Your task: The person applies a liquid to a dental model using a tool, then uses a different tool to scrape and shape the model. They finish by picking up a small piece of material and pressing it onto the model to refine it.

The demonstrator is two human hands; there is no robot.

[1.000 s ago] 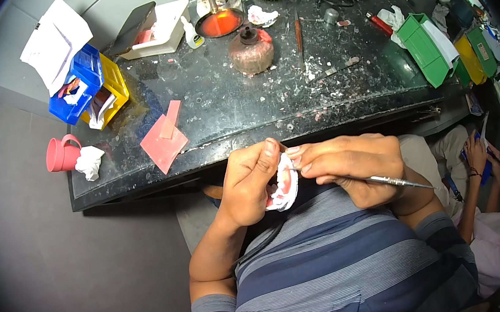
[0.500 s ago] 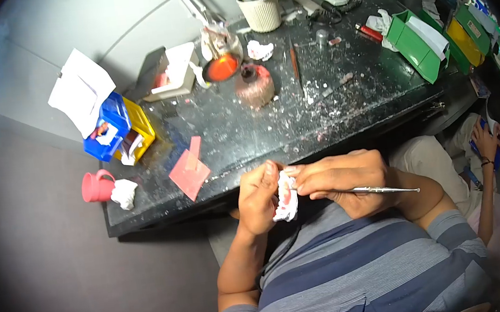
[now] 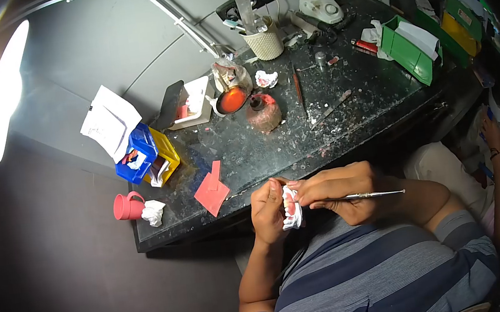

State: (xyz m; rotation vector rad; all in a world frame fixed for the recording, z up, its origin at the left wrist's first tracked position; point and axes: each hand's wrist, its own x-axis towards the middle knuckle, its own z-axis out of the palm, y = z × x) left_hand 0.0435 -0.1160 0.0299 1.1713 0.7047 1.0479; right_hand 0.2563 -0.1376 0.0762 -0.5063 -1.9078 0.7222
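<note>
A white plaster dental cast (image 3: 294,217) with pink wax and teeth on it is held just in front of the workbench edge. Wrapped round its left side is my left hand (image 3: 268,211), thumb upward. My right hand (image 3: 343,191) grips a thin metal wax carver (image 3: 374,194) like a pen, its handle end pointing right. The fingertips of that hand rest at the cast, and the carver's working tip is hidden behind them. Pink wax sheets (image 3: 211,192) lie on the bench to the left of my hands.
On the black workbench (image 3: 231,152) stand a spirit burner (image 3: 264,115), a pan of red wax (image 3: 232,100), a white box (image 3: 198,103) and a tool cup (image 3: 265,42). Blue bin (image 3: 137,153) and pink mug (image 3: 127,206) are left, green bin (image 3: 411,51) right. Another person's hand (image 3: 494,133) is at far right.
The view has shifted, so bench and hands appear lower and further right, and a bright lamp shows at upper left. Both hands keep their hold, with the cast turned slightly.
</note>
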